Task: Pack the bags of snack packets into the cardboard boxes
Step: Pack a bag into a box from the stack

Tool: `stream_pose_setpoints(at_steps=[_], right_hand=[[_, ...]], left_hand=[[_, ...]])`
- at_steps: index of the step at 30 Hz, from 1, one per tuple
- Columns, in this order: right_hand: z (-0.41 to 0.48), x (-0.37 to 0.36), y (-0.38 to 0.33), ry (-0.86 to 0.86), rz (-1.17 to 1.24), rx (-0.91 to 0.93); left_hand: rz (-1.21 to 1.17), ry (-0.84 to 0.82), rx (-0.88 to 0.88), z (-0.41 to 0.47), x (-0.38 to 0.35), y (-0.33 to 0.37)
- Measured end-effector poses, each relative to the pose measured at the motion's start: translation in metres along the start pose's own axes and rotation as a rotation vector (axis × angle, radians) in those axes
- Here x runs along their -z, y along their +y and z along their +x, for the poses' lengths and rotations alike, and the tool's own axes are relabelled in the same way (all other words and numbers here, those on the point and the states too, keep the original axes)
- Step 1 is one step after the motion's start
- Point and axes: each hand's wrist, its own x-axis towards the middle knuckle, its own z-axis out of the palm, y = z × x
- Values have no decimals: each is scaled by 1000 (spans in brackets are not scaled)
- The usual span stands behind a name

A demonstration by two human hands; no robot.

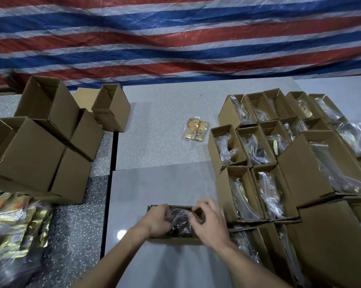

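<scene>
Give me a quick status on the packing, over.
Left hand and right hand both gripping the clear bag, pushing it into the open box. Bag mostly in. Nothing blocking; filled boxes close on the right.

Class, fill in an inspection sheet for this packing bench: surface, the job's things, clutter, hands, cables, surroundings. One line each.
Surface: grey speckled stone-look tabletop, made of several slabs with dark gaps between them.
Job's things: open brown cardboard box at centre front holding a clear plastic bag; filled cardboard boxes on the right; empty cardboard boxes on the left; gold snack packets heap at far left.
Clutter: one loose bag of orange-and-gold packets lying alone mid-table.
Hands: left hand and right hand both grip the bag inside the box.
Cables: nothing seen.
Surroundings: red, white and blue striped tarpaulin behind the table.
</scene>
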Motion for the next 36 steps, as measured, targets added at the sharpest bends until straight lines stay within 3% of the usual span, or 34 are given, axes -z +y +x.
stream_pose_setpoints(at_steps=[3,5,8,13,16,18,20,26,32,36], right_hand=[[4,-3,0,-210,-169,50],[7,-5,2,-279,-237,30],[6,2,1,-176,-136,100],[4,16,5,36,-86,377],[2,19,2,22,-10,459],[0,19,-1,-43,97,365],[1,21,-2,-98,167,240],[7,36,-4,-127,68,375],[2,36,9,-144,45,269],[-3,34,3,-114,-77,260]], left_hand=[[-123,-75,-52,-2,3,-6],[-94,26,-129,-3,5,-11],[-92,176,-211,-7,11,-21],[-177,240,-452,-20,18,-35],[-61,258,-522,-25,18,-43],[45,169,-508,-25,13,-44],[3,150,-476,-23,10,-45],[-144,267,-497,-22,14,-48],[-403,206,-352,-20,6,-47],[-411,299,-316,-16,-3,-48]])
